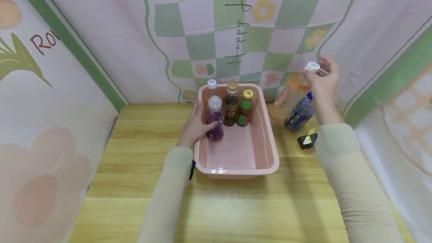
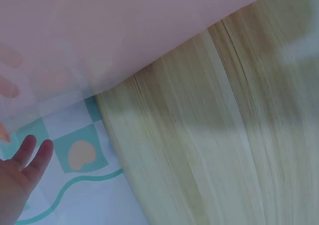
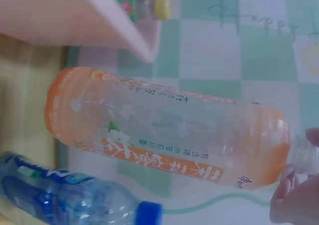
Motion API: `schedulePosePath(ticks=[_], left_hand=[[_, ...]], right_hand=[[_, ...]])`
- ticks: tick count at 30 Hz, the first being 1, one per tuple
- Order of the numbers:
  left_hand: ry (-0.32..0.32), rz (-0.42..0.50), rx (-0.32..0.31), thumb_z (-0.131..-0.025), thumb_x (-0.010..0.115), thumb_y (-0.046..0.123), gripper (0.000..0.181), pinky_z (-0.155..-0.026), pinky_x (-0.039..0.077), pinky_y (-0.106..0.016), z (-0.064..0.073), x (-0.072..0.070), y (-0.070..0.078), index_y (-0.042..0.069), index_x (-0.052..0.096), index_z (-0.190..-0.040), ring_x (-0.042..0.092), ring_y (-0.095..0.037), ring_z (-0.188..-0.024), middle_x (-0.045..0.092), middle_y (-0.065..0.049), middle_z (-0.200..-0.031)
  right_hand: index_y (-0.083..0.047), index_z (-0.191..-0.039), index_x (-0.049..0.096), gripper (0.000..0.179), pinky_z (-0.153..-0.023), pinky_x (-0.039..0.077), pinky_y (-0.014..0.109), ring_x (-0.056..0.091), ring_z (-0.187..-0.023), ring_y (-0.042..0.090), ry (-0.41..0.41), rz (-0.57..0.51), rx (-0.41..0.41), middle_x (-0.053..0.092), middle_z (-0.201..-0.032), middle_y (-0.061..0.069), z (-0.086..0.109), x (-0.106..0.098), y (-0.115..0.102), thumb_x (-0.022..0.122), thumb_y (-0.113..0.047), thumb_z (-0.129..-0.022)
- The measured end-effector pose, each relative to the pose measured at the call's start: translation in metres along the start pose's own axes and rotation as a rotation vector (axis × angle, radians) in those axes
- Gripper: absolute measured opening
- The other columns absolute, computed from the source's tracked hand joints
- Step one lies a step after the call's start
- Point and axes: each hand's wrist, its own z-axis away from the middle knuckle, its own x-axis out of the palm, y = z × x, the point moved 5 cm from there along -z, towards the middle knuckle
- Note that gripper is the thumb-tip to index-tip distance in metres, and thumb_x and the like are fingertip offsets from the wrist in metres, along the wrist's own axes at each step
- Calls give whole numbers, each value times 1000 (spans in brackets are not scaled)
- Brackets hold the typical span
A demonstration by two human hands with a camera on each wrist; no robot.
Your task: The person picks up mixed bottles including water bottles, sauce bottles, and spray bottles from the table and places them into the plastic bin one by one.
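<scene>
My right hand (image 1: 324,78) grips the neck of a tall clear bottle (image 3: 169,130) with an orange label and white cap. The bottle leans; whether its base touches the table I cannot tell. Beside it is a blue-labelled bottle (image 1: 299,113) with a blue cap. My left hand (image 1: 195,125) rests at the left rim of a pink basin (image 1: 270,153), thumb over the inside by a purple drink bottle (image 1: 215,119), other fingers outside. Two of its fingers (image 2: 37,163) look straight in the left wrist view. Also in the basin stand a white-capped bottle (image 1: 212,90), a dark sauce bottle (image 1: 231,104) and a yellow-capped bottle (image 1: 244,110).
A small yellow and black item (image 1: 307,141) sits on the wooden table (image 1: 141,183), near my right sleeve. Printed curtains (image 1: 233,21) hang behind the table and at both sides. The basin stands near the table's back edge.
</scene>
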Motion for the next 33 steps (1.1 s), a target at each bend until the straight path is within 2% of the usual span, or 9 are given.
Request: schedulePosePath(ticks=[6,11,21,29,33], left_hand=[[6,-17,3,-81,65,54,101,-114,28,-60,-1,0,0,29,0,-155,20,-41,-145,-1,-1,-164],[-14,-12,-11,-81,67,52,101,-114,30,-58,-1,2,-1,30,1,-155,22,-38,-145,-5,2,-164],[-41,-9,-22,-81,68,49,101,-113,31,-57,0,2,2,29,2,-155,22,-36,-146,-9,4,-163],[-40,-3,-24,-81,68,48,100,-113,31,-57,2,1,2,30,3,-155,23,-36,-146,-9,5,-163],[-32,-15,-9,-81,68,49,100,-111,34,-58,2,0,3,29,4,-155,24,-36,-146,-8,5,-163]], right_hand=[[-16,-128,52,54,-80,47,11,48,-101,5,-16,-89,-61,50,-115,-9,11,3,-18,62,7,-80],[-15,-127,54,54,-90,46,17,48,-107,8,-47,-142,-118,51,-116,-6,22,10,-35,62,9,-79],[-14,-123,55,53,-84,48,18,50,-104,10,-82,-209,-208,51,-114,-3,45,22,-61,65,11,-77],[-14,-120,57,50,-79,45,16,52,-103,10,-146,-233,-243,51,-112,-2,59,37,-67,64,12,-77],[-14,-120,57,50,-77,43,16,53,-103,10,-181,-198,-254,51,-113,-3,65,46,-66,65,11,-77]])
